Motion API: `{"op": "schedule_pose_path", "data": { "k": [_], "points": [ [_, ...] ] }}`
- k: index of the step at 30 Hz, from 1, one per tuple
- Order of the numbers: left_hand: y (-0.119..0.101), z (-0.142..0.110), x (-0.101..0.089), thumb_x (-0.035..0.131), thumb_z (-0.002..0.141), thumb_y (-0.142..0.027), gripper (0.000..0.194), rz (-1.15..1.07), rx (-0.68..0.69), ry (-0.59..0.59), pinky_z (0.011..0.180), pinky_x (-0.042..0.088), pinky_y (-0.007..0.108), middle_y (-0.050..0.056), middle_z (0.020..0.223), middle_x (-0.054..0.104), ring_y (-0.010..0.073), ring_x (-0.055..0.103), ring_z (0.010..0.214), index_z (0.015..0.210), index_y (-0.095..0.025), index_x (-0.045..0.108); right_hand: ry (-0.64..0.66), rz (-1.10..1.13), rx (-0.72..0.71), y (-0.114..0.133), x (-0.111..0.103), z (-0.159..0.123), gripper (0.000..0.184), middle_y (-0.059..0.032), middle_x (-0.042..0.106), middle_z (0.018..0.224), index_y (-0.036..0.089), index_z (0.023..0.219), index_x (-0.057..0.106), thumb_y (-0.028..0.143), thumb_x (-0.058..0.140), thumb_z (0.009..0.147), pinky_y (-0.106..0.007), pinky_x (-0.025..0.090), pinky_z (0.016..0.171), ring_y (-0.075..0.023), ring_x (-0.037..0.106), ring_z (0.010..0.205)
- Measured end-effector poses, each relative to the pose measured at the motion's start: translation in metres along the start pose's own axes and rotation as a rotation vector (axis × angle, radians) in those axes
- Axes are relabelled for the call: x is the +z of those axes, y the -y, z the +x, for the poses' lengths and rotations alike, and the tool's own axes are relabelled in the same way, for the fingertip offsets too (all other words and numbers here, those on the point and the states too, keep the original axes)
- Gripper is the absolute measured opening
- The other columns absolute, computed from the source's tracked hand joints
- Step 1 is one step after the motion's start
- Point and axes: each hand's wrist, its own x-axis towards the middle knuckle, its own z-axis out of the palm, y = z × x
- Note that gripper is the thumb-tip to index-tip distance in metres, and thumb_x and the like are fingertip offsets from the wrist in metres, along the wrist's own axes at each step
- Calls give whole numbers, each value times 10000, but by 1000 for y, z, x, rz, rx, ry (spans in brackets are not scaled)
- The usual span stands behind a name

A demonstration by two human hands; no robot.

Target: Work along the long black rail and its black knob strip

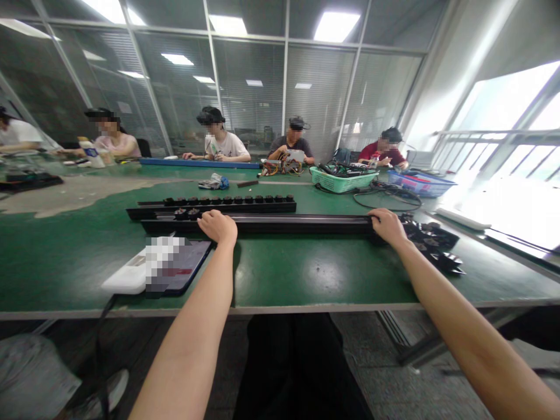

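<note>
A long black channel-shaped rail [301,224] lies across the green table in front of me. My left hand [219,226] is closed over it left of its middle, fingers curled down into the channel and their tips hidden. Two small black finned parts [187,214] sit in the channel just left of those fingers. At the rail's right end, my right hand [387,226] grips the edge between thumb and fingers. Behind it lies a second black rail [210,207] with a row of similar black parts along it. A loose pile of black finned parts [437,242] lies beside my right hand.
A phone [192,274] and a white device [126,274] with a cable lie at the front left. Farther back are a crumpled cloth [214,181], a green basket [343,182] of cables, and a blue basket [422,184]. Several people sit across the table.
</note>
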Motion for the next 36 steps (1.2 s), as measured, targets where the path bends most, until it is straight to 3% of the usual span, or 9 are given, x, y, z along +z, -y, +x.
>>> {"op": "schedule_pose_path", "data": {
  "k": [16,28,36],
  "points": [
    [0,1,1,489,928,-139,350,48,14,4,1295,277,562,277,1371,601,351,525,1391,1224,-43,650,-7,-16,43,-19,6,1,387,-137,741,1252,168,1087,799,104,479,878,-418,480,1113,-267,644,1215],
    [3,2,4,493,930,-136,337,46,16,-2,1303,261,539,261,1355,614,340,529,1398,1212,-44,653,-105,40,58,-26,12,4,335,-120,763,1057,192,935,798,104,498,816,-428,495,1101,-267,675,1110],
    [3,2,5,505,938,-135,325,55,17,-14,1308,256,533,249,1358,621,337,538,1392,1211,-47,658,-68,-23,96,-37,11,5,401,-167,762,1194,140,1024,822,113,466,842,-451,509,1101,-291,682,1153]
  ]
}}
